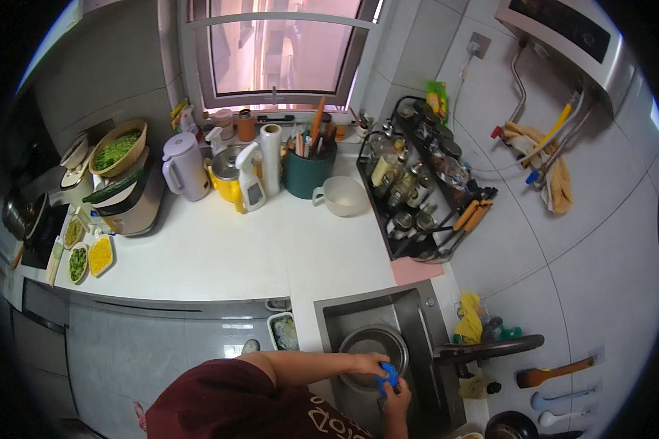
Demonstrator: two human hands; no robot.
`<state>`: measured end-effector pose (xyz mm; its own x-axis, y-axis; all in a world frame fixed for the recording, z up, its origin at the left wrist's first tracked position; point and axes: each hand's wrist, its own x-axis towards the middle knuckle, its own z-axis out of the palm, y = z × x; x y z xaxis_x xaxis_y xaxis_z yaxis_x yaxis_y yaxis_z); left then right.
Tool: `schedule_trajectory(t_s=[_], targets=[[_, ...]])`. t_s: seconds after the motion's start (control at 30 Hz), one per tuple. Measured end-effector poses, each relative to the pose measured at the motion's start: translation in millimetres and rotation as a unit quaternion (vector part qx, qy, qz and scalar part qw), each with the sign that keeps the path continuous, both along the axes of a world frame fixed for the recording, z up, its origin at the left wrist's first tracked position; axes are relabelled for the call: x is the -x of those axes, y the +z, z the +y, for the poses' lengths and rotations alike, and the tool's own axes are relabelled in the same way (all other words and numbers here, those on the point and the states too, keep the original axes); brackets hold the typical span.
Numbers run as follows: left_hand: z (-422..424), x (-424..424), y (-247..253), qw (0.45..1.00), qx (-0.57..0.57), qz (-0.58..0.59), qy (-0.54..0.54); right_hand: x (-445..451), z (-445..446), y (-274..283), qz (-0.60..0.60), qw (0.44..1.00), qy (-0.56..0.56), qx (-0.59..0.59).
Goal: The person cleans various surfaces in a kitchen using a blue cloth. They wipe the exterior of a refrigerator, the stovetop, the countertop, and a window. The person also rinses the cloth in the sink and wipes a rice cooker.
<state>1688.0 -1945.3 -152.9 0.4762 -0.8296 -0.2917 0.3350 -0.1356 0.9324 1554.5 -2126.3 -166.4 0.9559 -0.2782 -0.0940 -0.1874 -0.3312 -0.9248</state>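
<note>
Over the dark stainless sink (pixel 329 324), my left hand (pixel 371 364) and my right hand (pixel 398 396) both grip a crumpled blue cloth or sponge (pixel 387 377); which of the two it is cannot be told. Below them in the basin sits a round metal pan or bowl (pixel 362 337), partly hidden by my left forearm and hand. My left arm reaches across the near sink edge, and my right hand is lower in the picture. Beyond the basin, a dark faucet (pixel 489 348) juts out on the wall side.
A black rack (pixel 390 241) of bottles and knives stands at the sink's corner, beside a translucent cup (pixel 345 196). A spray bottle (pixel 251 181) and green utensil holder (pixel 309 173) line the window side. Corn (pixel 100 255) sits far left. Below the counter is a bin (pixel 272 329).
</note>
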Motion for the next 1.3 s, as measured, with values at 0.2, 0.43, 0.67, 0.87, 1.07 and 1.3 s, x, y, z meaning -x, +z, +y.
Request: schedule_trajectory(t_s=[0.2, 0.43, 0.67, 0.87, 1.07, 1.3], targets=[[46, -20, 41, 0.991, 0.037, 0.1, 0.084, -30, 63, 67, -0.088, 0.996, 0.02, 0.024], [151, -54, 85, 0.974, 0.104, 0.102, 0.175, -107, 135, 111, -0.005, 0.844, -0.06, -0.533], [283, -94, 97, 0.969, 0.082, -0.051, 0.229, -153, 240, 136, 0.015, 0.855, 0.041, -0.517], [374, -108, 114, 0.954, 0.083, -0.074, 0.277, -199, 335, 164, -0.022, 0.842, 0.188, -0.505], [443, -121, 143, 0.924, 0.232, 0.117, 0.28, -244, 418, 210, 0.09, 0.89, 0.287, -0.342], [499, -140, 177, 0.908, 0.331, 0.025, 0.256, -293, 503, 225, -0.198, 0.929, 0.309, -0.04]])
